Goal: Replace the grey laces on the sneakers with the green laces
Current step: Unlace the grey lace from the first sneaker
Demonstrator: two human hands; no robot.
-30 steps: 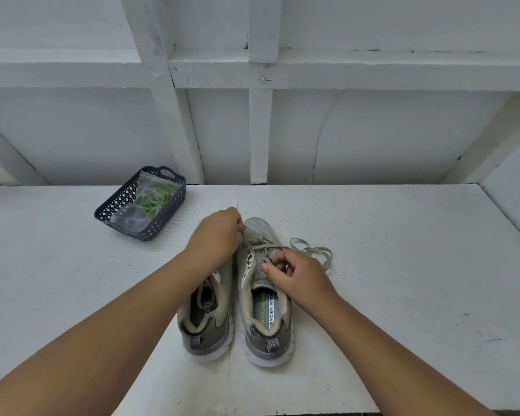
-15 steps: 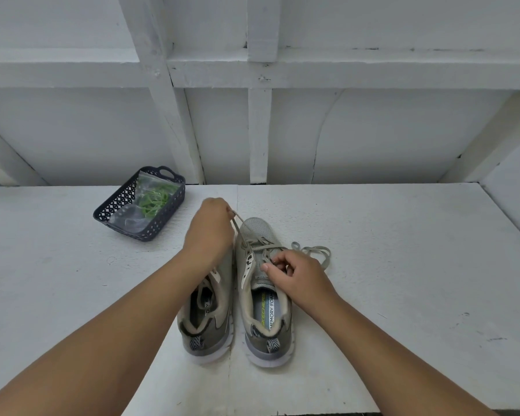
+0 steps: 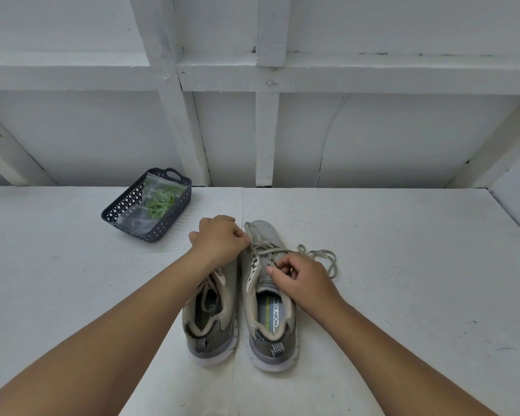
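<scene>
Two grey sneakers stand side by side on the white table, toes pointing away from me. My left hand (image 3: 219,241) hovers over the toe of the left sneaker (image 3: 210,322) and pinches the grey lace (image 3: 321,258) at the left eyelets of the right sneaker (image 3: 267,319). My right hand (image 3: 300,279) pinches the same lace over the tongue of the right sneaker. A loose length of that lace lies coiled on the table to the right of the shoe. The green laces (image 3: 161,201) sit in a clear plastic bag inside a dark basket (image 3: 126,213).
The basket stands at the back left of the white table (image 3: 403,280), near a white panelled wall (image 3: 373,139) with wooden battens. A seam runs down the tabletop between the two sneakers.
My left hand rose and pulled the lace up and back, then came down again to the left eyelets of the right sneaker. My right hand stayed on the tongue.
</scene>
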